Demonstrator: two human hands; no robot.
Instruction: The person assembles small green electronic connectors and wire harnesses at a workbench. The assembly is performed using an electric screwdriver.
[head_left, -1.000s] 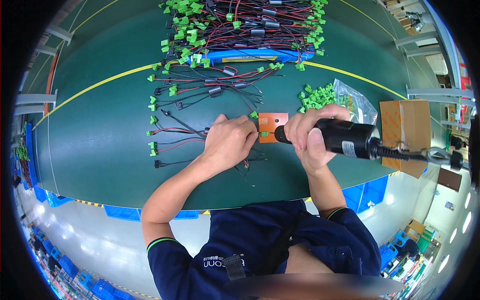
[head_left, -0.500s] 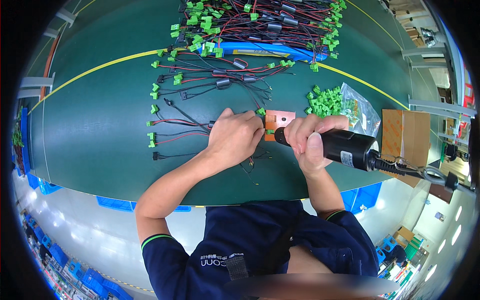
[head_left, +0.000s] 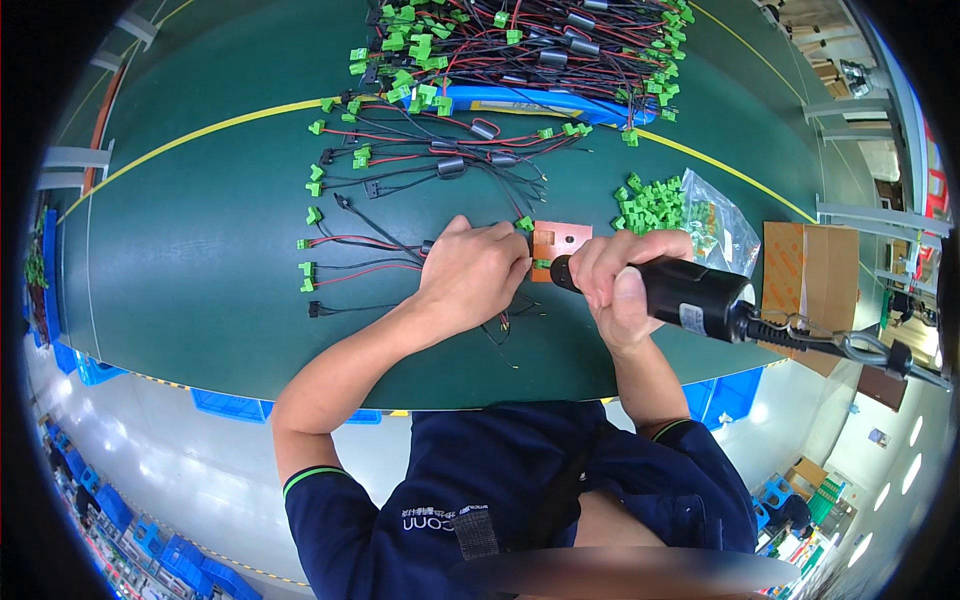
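My right hand (head_left: 628, 280) is wrapped round a black electric screwdriver (head_left: 690, 292), held nearly level with its tip pointing left. The tip meets a small green terminal connector (head_left: 543, 264) seated at the left side of an orange fixture block (head_left: 572, 232). Beside the block, my left hand (head_left: 470, 268) is closed with its fingertips pinched on the wires of a cable harness (head_left: 385, 250); the pinched ends are hidden under the fingers. The harness trails left to green connectors (head_left: 306, 277), and loose wire ends stick out below the hand.
Several more wire harnesses (head_left: 450, 160) lie farther back, in front of a blue tray (head_left: 560, 103) heaped with harnesses. Loose green connectors (head_left: 648, 203) sit by a clear plastic bag (head_left: 725, 230). A cardboard box (head_left: 830, 280) stands at the right; the screwdriver's cord runs right.
Both hands, the screwdriver and the fixture block keep practically the same places. The whole table scene is shifted very slightly in the picture.
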